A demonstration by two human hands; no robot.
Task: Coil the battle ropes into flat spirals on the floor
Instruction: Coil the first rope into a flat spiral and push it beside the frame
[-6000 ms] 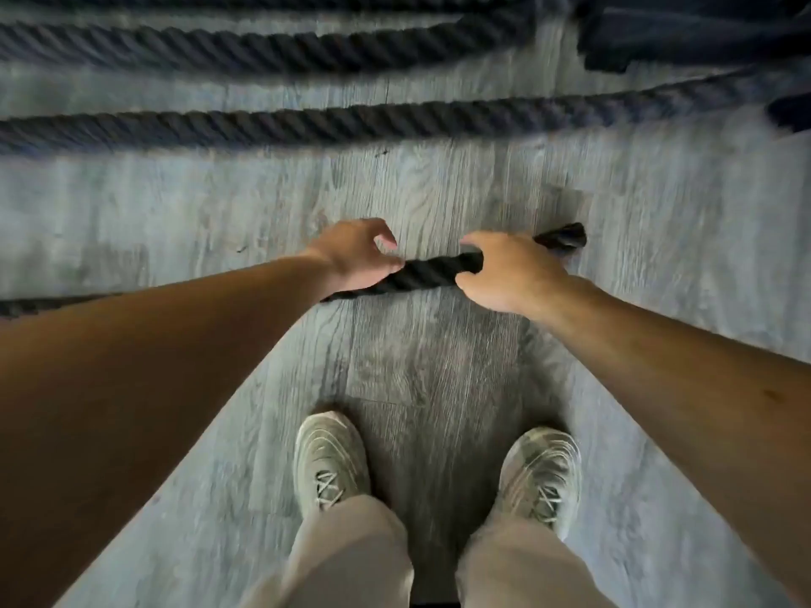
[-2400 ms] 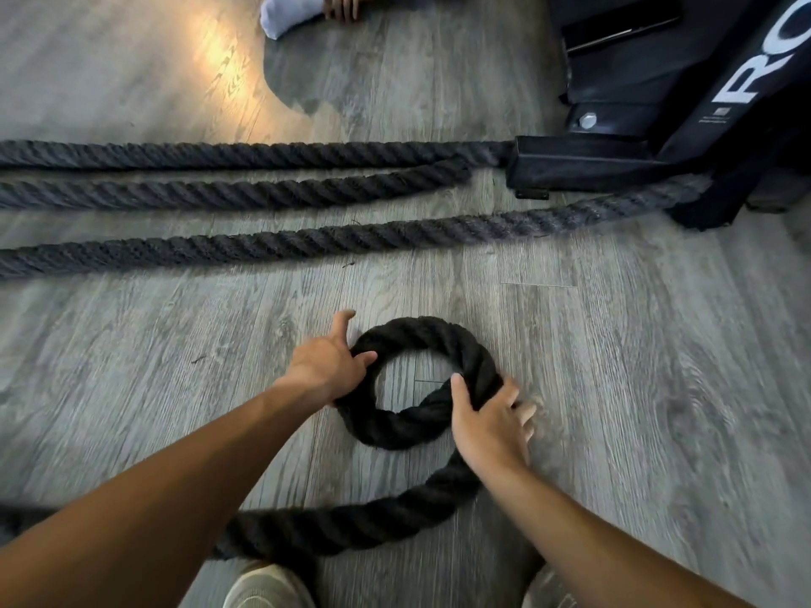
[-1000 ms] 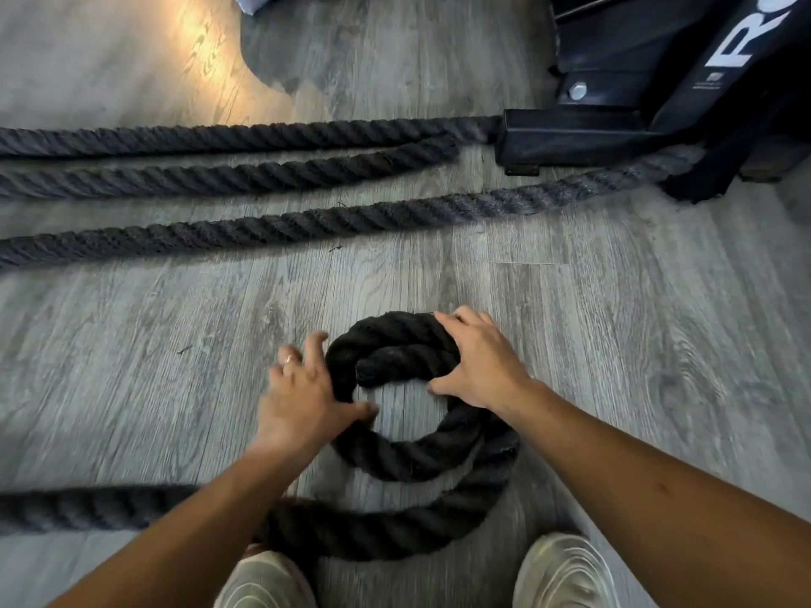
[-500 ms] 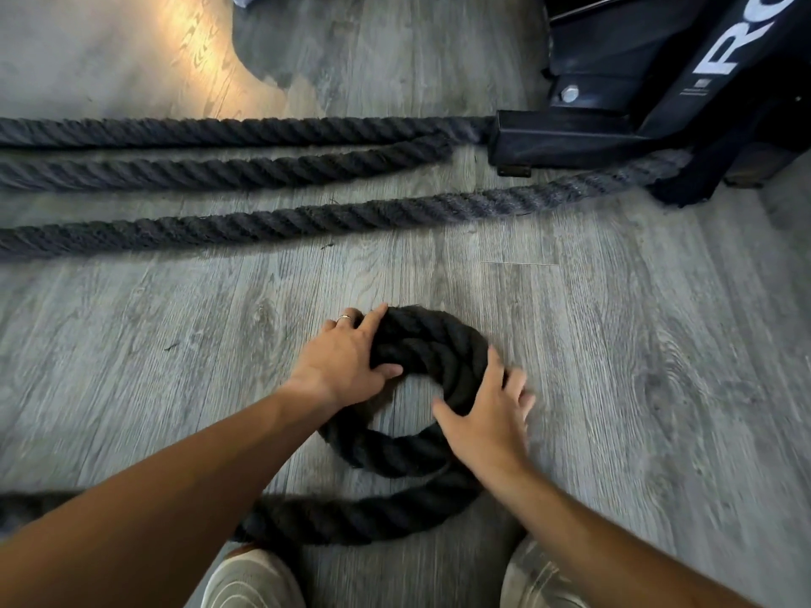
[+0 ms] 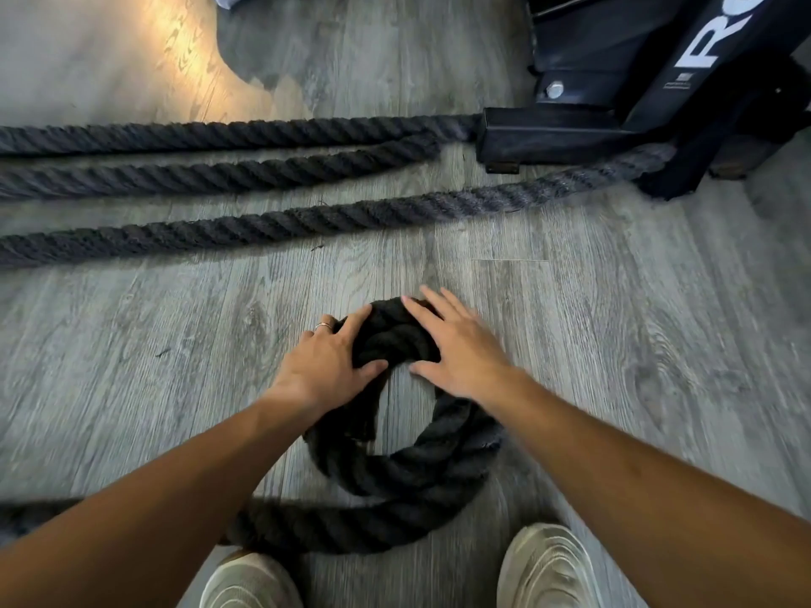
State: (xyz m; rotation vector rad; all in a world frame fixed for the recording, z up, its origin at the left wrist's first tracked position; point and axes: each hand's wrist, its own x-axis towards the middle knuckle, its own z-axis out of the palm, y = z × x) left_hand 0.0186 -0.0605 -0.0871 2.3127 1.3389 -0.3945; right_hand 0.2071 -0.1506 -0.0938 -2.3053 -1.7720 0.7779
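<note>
Head view, item 1: my left hand [image 5: 327, 366], at 10 o'clock on the coil [image 5: 395, 432]. Fingers nearly straight, spread over the outer wrap, thumb reaching toward the hole; pressing, not clasping.

Item 2: my right hand [image 5: 456, 348], at 1 o'clock on the coil. Fingers straight, palm flat on top of the rope, nothing grasped.

Item 3: the coil, on the grey plank floor [image 5: 614, 344] just ahead of my shoes [image 5: 548, 568]. About 2 wraps, centre hole open; wraps look stacked at 12 o'clock under my palms, so not yet flat.

Item 4: loose tail [image 5: 342, 526], leaving at 6 o'clock, running off toward 9 o'clock.

Item 5: 3 other rope runs [image 5: 245, 223], well apart at 12 o'clock, near the black rack base [image 5: 553, 133].

Handling note: I judge it best to press the raised wrap down and inward, closing the hole, before feeding more tail.
</note>
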